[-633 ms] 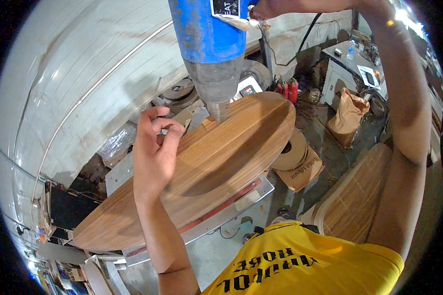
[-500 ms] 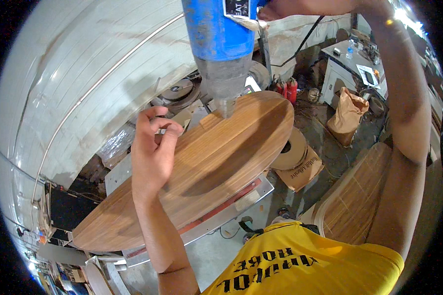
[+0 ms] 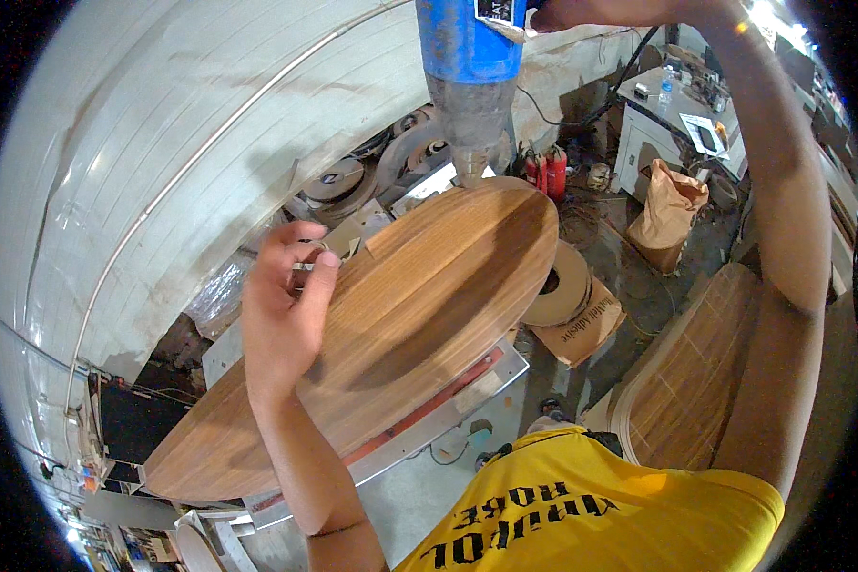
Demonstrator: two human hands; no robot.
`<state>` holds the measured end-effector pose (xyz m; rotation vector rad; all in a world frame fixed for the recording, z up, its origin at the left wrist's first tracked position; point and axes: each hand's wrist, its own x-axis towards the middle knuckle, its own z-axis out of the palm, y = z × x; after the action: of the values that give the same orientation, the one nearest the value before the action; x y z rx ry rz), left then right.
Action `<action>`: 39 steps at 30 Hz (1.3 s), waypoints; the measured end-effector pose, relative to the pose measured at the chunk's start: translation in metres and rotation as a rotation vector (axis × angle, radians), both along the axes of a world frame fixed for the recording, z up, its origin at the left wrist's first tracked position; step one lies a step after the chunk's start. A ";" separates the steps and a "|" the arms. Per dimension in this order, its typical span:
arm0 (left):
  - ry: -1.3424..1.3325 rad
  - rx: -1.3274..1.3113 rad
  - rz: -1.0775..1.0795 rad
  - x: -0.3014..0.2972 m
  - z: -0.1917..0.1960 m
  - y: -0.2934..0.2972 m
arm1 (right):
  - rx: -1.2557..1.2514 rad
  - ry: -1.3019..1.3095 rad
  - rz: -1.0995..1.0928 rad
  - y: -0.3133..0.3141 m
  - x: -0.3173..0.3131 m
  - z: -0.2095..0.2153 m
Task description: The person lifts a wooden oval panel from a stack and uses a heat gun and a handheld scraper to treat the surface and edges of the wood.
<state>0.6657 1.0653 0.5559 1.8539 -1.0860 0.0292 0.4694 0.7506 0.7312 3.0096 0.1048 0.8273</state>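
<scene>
A long oval wooden board point(image 3: 429, 276) with striped brown grain lies at a slant in front of me. At the top, my right hand point(image 3: 605, 11), partly cut off by the picture's edge, grips a blue heat gun point(image 3: 467, 43). Its grey nozzle points down at the far rim of the board, near the rounded right end. My left hand point(image 3: 286, 310) hovers over the board's far left edge, fingers curled in toward the thumb. Whatever lies between those fingertips is too small to make out. A small raised tab of wood shows on the edge beside them.
Under the board runs a metal-edged stand point(image 3: 467, 396) with a red strip. A tape roll point(image 3: 558, 291) rests on a cardboard box point(image 3: 582, 334). Farther right are red fire extinguishers point(image 3: 548, 173), a paper sack point(image 3: 667, 214), a white cabinet point(image 3: 639, 153) and stacked wooden boards point(image 3: 691, 372).
The heat gun has moved right and away along the board's far edge, toward the rounded end. My left hand has shifted slightly left and lower, its fingers curled in more.
</scene>
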 end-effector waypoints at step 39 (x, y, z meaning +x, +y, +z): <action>-0.018 0.065 -0.041 -0.007 0.003 -0.003 | -0.104 -0.120 0.109 0.025 -0.018 -0.013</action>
<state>0.6586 1.0619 0.5592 1.8916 -1.1497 -0.0130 0.4516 0.7754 0.7183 2.8712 0.3025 0.9768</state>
